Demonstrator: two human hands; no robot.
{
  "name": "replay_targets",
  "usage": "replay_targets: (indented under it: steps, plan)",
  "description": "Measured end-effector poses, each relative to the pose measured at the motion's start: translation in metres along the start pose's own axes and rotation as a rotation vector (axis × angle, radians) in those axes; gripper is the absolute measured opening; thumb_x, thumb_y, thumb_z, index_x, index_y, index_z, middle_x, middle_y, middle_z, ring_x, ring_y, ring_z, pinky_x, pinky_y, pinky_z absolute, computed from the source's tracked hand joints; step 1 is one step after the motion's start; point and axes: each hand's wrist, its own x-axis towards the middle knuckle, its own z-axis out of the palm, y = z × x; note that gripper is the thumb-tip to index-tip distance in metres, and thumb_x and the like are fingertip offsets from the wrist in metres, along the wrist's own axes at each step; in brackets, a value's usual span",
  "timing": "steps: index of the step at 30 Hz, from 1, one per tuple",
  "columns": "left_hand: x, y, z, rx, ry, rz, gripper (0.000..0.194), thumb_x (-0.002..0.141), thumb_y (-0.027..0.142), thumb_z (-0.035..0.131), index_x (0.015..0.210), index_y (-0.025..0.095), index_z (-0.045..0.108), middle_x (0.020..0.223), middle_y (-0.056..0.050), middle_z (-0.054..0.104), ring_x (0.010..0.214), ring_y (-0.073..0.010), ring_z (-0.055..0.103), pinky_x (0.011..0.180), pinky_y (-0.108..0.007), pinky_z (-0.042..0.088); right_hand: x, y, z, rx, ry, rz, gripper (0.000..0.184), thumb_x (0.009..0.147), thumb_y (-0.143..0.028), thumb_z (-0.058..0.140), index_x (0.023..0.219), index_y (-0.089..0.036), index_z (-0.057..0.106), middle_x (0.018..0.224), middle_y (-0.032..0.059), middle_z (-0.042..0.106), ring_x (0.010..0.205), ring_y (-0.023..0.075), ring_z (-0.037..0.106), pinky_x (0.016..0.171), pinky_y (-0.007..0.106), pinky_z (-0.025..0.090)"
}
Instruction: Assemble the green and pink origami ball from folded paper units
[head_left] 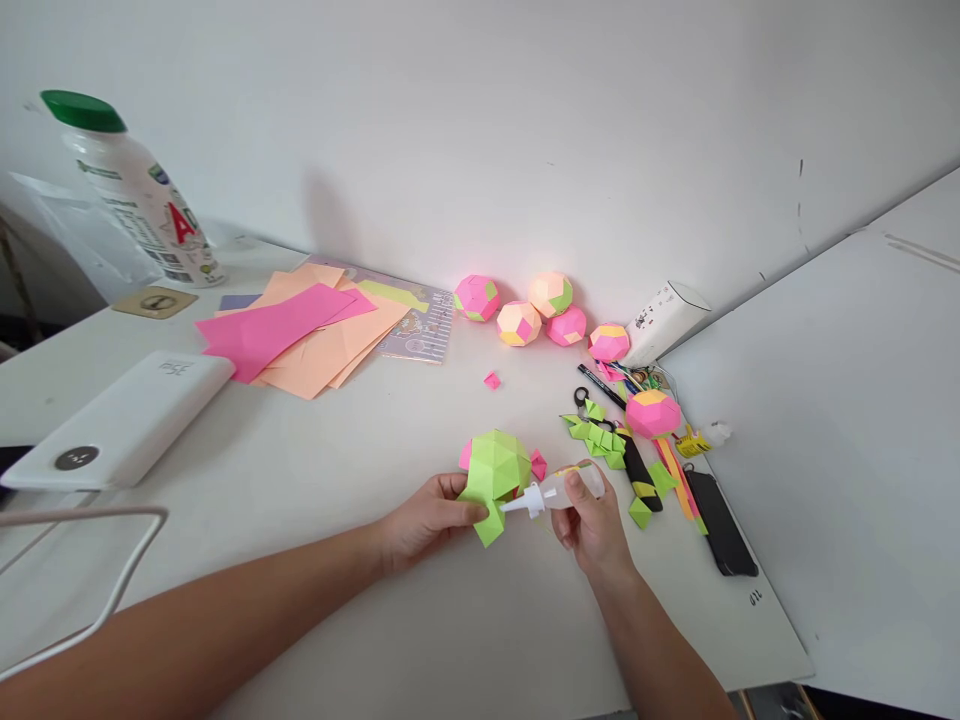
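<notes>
My left hand (431,522) grips a green paper ball (499,462) by its lower left side, thumb on top of a flap. Pink paper pieces show at the ball's left and right sides. In my right hand (596,520) is a glue bottle (570,487), tilted so its white nozzle points left. The nozzle tip meets, or nearly meets, a green flap at the ball's lower edge; I cannot tell whether it touches. Small folded green paper pieces (600,445) lie just beyond my right hand, beside scissors (581,398).
Several finished paper balls (519,323) sit along the wall. Pink and orange sheets (285,325) lie at the back left, near a white power bank (120,415) and a green-capped bottle (142,190). On the right are a black phone (720,522), a yellow-labelled bottle (701,438) and a cutter (637,468).
</notes>
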Motion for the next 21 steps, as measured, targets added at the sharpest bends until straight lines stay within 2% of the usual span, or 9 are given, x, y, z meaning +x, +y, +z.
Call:
replay_targets:
  steps: [14, 18, 21]
  plan:
    - [-0.0003, 0.0005, 0.002, -0.029, 0.022, -0.014, 0.026, 0.06, 0.024, 0.079, 0.084, 0.014, 0.074, 0.08, -0.005, 0.071, 0.076, -0.0184, 0.06, 0.073, -0.028, 0.045, 0.0019, 0.0034, -0.0006, 0.024, -0.003, 0.035, 0.039, 0.082, -0.05, 0.062, 0.065, -0.02, 0.045, 0.033, -0.0079, 0.044, 0.025, 0.005, 0.03, 0.028, 0.017, 0.02]
    - [0.0004, 0.001, 0.0027, -0.028, 0.011, 0.012, 0.018, 0.06, 0.022, 0.078, 0.076, 0.014, 0.073, 0.07, -0.003, 0.068, 0.069, -0.0156, 0.057, 0.072, -0.027, 0.044, 0.003, 0.0047, -0.0012, 0.03, -0.011, 0.043, 0.04, 0.081, -0.052, 0.061, 0.064, -0.019, 0.046, 0.033, -0.0076, 0.043, 0.026, 0.0051, 0.03, 0.028, 0.018, 0.02]
    - [0.0008, -0.0003, 0.0012, -0.028, 0.011, 0.012, 0.018, 0.061, 0.021, 0.077, 0.078, 0.014, 0.073, 0.072, -0.003, 0.067, 0.07, -0.0155, 0.057, 0.071, -0.026, 0.044, 0.0033, 0.0028, 0.0004, 0.03, -0.017, 0.052, 0.042, 0.081, -0.053, 0.061, 0.061, -0.019, 0.045, 0.034, -0.0075, 0.042, 0.027, 0.0052, 0.031, 0.029, 0.018, 0.021]
